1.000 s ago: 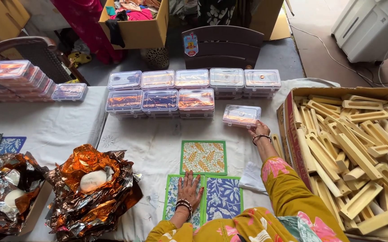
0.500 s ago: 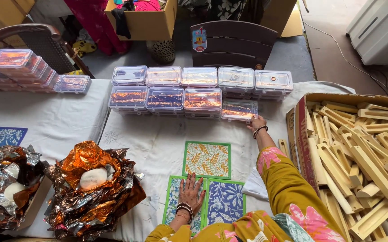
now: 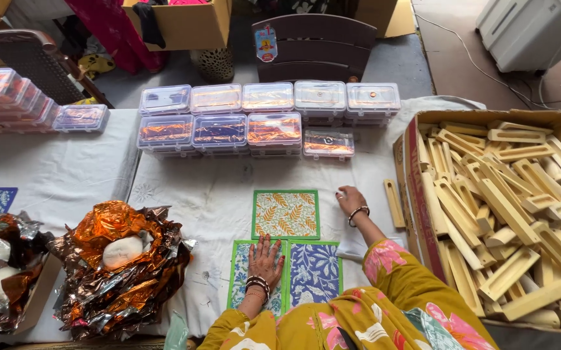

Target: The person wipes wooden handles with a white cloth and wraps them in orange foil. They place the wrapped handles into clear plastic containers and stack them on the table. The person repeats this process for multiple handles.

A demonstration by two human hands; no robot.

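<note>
White cloth (image 3: 216, 194) covers the table, and three printed cards lie on it close to the person. Their left hand (image 3: 265, 258) lies flat and open, fingers spread, on the green-edged card with blue leaves (image 3: 244, 272) at the near left. Touching that card on its right side is a blue flower card (image 3: 316, 272). Just above the two sits a card with orange leaves (image 3: 286, 214). The right hand (image 3: 350, 199) rests on the cloth just to the right of the orange-leaf card, apart from the left hand; its fingers look curled, but I cannot tell if it holds anything. A single wooden piece (image 3: 394, 202) lies beside that hand. Next to it stands a big cardboard box (image 3: 416, 194) full of pale wooden pieces. Farther back, clear plastic boxes (image 3: 267, 120) with shiny things inside are lined up in two rows, and one more small box (image 3: 328, 144) sits alone in front. On the left, a bunch of crinkly orange foil (image 3: 115, 259) holds a white round lump (image 3: 122, 251). A dark chair (image 3: 313, 48) stands behind the table.
</note>
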